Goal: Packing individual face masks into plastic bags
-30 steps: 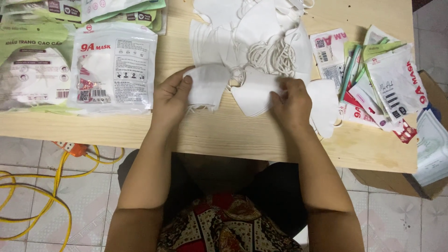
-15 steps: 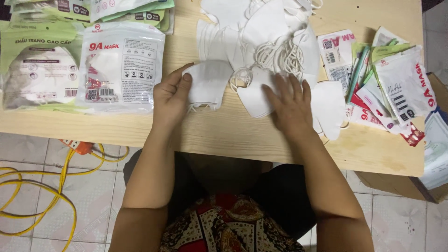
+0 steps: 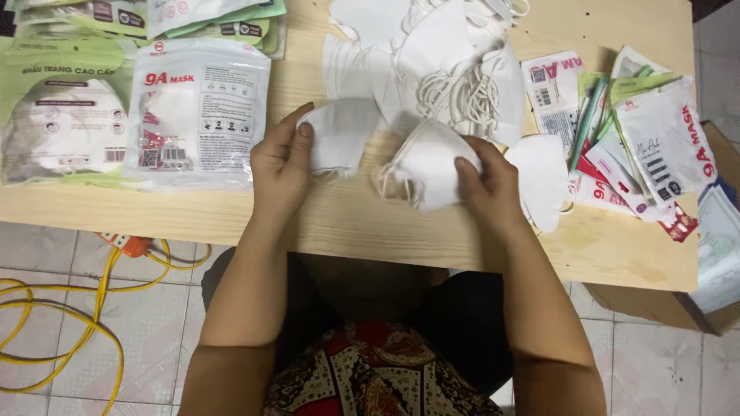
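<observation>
Head view, looking down on a pale wooden table (image 3: 370,223).

Left hand (image 3: 281,166): grasps a folded white mask (image 3: 339,137) at the mask's left end, thumb on top, fingers under. The mask lies flat near the table's middle; its long axis runs left to right, tilted slightly so the free right end points toward the far right.

Right hand (image 3: 489,185): grasps a second white mask (image 3: 432,166), fingers spread over its right part. This one is lifted off the wood and partly opened; its long axis runs from near left to far right. Its elastic loops (image 3: 389,181) hang at the left end, pointing toward the left hand. The two masks sit just beside each other; I cannot tell if they touch.

Far side: a loose pile of white masks (image 3: 439,69) with tangled ear loops. Left: sealed mask packets (image 3: 196,108). Right: empty printed pouches (image 3: 647,146). On the tiled floor at left, a yellow cable (image 3: 92,308).
</observation>
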